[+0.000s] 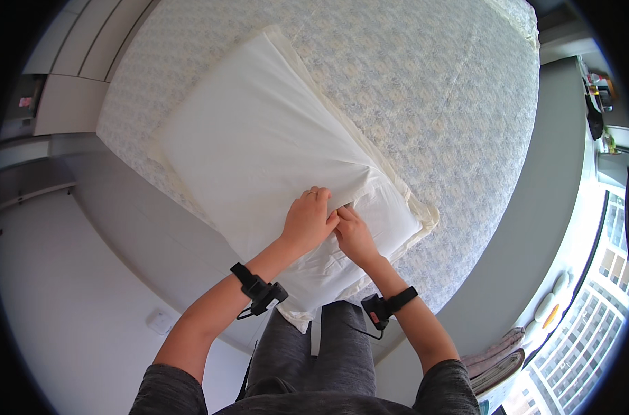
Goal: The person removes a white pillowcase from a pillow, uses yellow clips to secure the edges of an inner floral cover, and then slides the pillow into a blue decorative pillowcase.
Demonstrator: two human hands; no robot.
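A white pillow in a pillowcase (252, 124) with a cream border lies slantwise across the bed, its near corner hanging over the mattress edge towards my legs. With bent fingers my left hand (310, 218) grips the fabric near the pillow's near end. Close against it, my right hand (355, 234) pinches the cloth at a fold or opening, thumb and fingertips together. The two hands almost touch. A small dark gap and a yellowish speck show between the fingertips; what they are I cannot tell. Creases run from the grip towards the cream border (423, 218).
Beneath the pillow is a mattress (423, 104) with a pale floral cover. A cabinet (75, 104) stands at the far left. On the right, a window sill (547, 249) carries pale round objects and folded cloth (496, 358). Each wrist wears a strapped black device (265, 295) with a cable.
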